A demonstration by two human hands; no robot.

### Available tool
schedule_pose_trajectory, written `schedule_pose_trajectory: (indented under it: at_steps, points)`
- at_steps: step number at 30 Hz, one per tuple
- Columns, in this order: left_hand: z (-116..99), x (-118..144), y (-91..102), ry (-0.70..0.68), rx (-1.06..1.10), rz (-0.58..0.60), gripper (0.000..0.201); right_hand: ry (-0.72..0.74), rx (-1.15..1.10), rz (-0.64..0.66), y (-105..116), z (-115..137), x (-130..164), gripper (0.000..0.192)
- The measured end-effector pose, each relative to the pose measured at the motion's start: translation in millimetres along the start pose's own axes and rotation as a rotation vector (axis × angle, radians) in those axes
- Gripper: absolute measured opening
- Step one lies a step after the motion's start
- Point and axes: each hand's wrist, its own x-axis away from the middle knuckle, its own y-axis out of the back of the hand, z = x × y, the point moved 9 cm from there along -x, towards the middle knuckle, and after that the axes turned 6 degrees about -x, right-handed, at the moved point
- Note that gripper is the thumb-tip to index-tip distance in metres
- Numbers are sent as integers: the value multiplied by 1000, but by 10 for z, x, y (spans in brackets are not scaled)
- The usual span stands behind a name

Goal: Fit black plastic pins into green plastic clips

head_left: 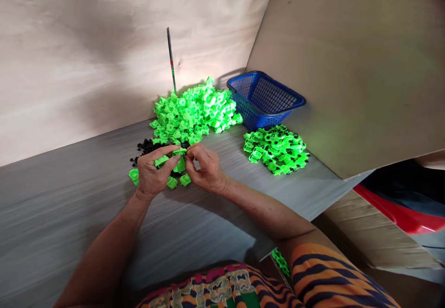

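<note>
My left hand (152, 172) pinches a small bright green plastic piece (180, 151) between thumb and forefinger. Another green piece (161, 161) sits against the same hand's fingers. My right hand (206, 168) is closed at the right side of the pinched piece, its thumb and forefinger pressed together. What those right fingertips hold is too small and hidden to make out. Several loose green pieces (171, 182) lie on the table under and beside my hands. Just behind my left hand spreads a pile of small round black parts (149, 146), partly covered by the fingers.
A large heap of green pieces (194, 111) rests against the back board, a thin dark rod (171, 57) rising behind it. To its right stands a blue mesh basket (259, 120). In front of that lies a pile of green pieces with black parts attached (276, 149). A side board (333, 76) bounds the right.
</note>
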Motion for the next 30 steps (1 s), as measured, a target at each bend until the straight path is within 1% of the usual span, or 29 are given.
schedule_pose_trajectory:
  at_steps: [2, 5, 7, 8, 11, 15, 19, 23, 26, 28, 30]
  points:
    - [160, -4, -82, 128, 164, 53, 27, -11, 14, 8, -1, 3, -1, 16]
    - [375, 24, -286, 352, 478, 164, 35, -4, 41, 23, 7, 38, -20, 16]
    - [448, 45, -395, 454, 619, 218, 41, 1, 52, 12, 27, 58, -37, 18]
    - [464, 49, -429, 478, 662, 236, 43, 2, 53, 5, 36, 62, -44, 19]
    - [465, 44, -480, 474, 739, 281, 42, -12, 39, -4, 41, 42, -51, 20]
    - [495, 49, -488, 454, 749, 307, 36, -42, 16, 26, 6, -9, -35, 19]
    - [520, 63, -491, 449, 734, 314, 38, -24, 17, 20, 6, -1, -28, 19]
    - [517, 61, -469, 451, 712, 297, 39, -9, 39, 11, 14, 11, -30, 18]
    - [515, 41, -418, 431, 637, 273, 41, 2, 63, 36, 12, 7, -36, 13]
    - [496, 14, -364, 379, 537, 250, 41, -5, 105, 73, -1, -19, -39, 12]
    - [455, -12, -318, 311, 424, 227, 40, -20, 148, 115, -19, -60, -39, 15]
